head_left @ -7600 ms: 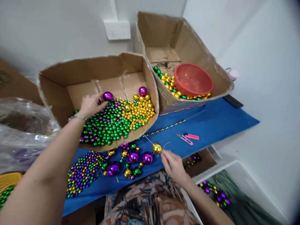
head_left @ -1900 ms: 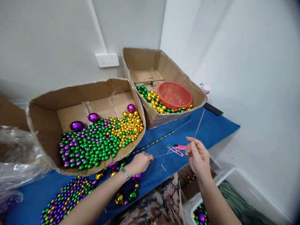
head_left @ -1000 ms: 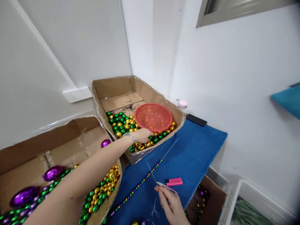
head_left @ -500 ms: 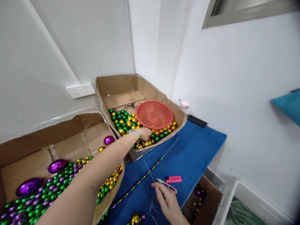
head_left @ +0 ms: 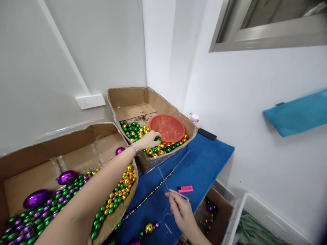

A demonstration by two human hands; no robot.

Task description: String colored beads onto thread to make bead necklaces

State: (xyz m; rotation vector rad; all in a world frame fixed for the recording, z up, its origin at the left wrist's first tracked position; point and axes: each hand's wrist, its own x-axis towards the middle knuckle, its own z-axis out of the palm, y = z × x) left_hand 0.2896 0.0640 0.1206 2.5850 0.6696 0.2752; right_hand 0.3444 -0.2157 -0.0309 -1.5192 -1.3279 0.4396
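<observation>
My left hand (head_left: 149, 139) is over the far cardboard box (head_left: 155, 162), closed on a shiny green bead (head_left: 158, 139) at the fingertips. Loose green and gold beads (head_left: 134, 131) lie under it, beside a red plastic basket (head_left: 167, 127). Above the blue table cover, my right hand (head_left: 182, 211) pinches a long thin needle (head_left: 163, 178) pointing up and away; thin thread shows near this hand. Behind its fingers lie scissors (head_left: 182, 196) with a pink handle, partly hidden. A string of small green, gold and purple beads (head_left: 150, 194) lies diagonally on the cloth.
A nearer box (head_left: 102, 129) holds many beads and large purple ornaments (head_left: 37, 199). On the blue cloth (head_left: 204, 160) are a pink box-shaped item (head_left: 186, 189), a black phone-like slab (head_left: 207, 134) and larger beads (head_left: 149, 228). A white basket (head_left: 245, 207) with green cloth stands lower right.
My left hand has lifted slightly and drawn back from among the beads, with a green bead now visible in its fingers. My right hand still holds the needle. The view has shifted.
</observation>
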